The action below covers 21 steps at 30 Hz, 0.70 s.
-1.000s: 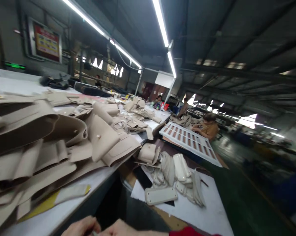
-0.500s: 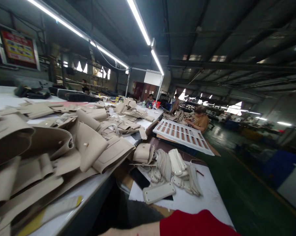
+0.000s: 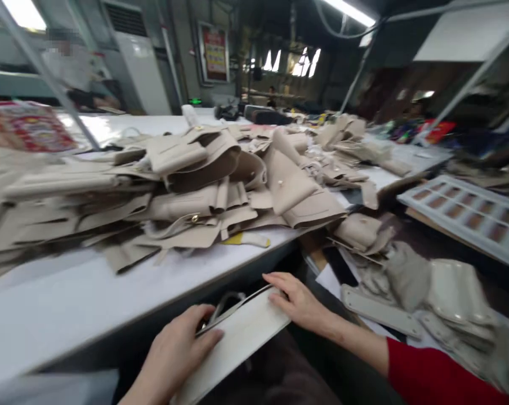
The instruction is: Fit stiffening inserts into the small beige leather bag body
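Note:
Both my hands hold a flat cream leather panel (image 3: 241, 337) just below the front edge of the white table (image 3: 68, 292). My left hand (image 3: 176, 351) grips its near end, fingers curled over the top edge. My right hand (image 3: 297, 301) presses on its far end with the fingers laid over the edge; a red sleeve covers that forearm. A dark strap or handle loop (image 3: 227, 301) shows just behind the panel between the hands.
A big heap of beige leather bag pieces (image 3: 204, 180) covers the table. To the right lie cream handle tabs (image 3: 427, 298) on a lower bench and a white slotted template board (image 3: 469, 216). A person stands far back left.
The view has swung left and down from the long workshop aisle to the table edge. Both hands, barely visible before, now show holding the cream panel.

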Each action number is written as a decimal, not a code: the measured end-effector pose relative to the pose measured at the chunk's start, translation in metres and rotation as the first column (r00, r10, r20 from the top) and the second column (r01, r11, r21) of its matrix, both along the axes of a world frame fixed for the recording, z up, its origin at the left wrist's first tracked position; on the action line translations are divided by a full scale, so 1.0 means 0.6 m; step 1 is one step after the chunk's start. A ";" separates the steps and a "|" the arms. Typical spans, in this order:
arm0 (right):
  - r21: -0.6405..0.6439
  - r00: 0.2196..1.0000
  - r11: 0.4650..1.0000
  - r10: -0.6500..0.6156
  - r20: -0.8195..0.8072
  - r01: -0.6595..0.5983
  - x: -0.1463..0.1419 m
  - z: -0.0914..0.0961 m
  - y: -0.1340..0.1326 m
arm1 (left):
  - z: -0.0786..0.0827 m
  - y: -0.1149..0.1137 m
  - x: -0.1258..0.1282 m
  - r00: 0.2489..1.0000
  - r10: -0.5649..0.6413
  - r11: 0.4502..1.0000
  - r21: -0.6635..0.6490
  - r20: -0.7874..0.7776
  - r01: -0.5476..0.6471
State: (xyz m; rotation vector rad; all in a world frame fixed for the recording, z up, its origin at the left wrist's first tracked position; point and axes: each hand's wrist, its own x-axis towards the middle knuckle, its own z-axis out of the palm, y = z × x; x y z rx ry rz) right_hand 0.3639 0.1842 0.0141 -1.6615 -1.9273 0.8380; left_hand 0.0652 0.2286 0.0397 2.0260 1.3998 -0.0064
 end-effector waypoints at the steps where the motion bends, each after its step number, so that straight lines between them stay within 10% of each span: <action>1: 0.095 0.997 0.994 0.058 0.051 -0.063 -0.010 0.002 0.007 | 0.007 -0.004 -0.001 1.000 0.029 1.000 0.011 -0.005 -0.029; 5: 0.258 0.894 0.876 0.327 0.306 -0.409 -0.060 0.031 0.028 | 0.019 -0.010 0.006 0.995 0.102 0.994 0.027 0.019 -0.102; 11: 0.009 0.619 0.683 0.656 0.432 -0.730 -0.104 0.042 0.089 | 0.011 -0.007 0.008 0.996 0.087 0.996 -0.012 0.028 -0.086; 21: -0.323 0.813 0.750 0.565 -0.138 -0.576 -0.065 -0.008 0.174 | 0.018 -0.001 0.018 1.000 -0.016 0.999 -0.030 0.009 0.017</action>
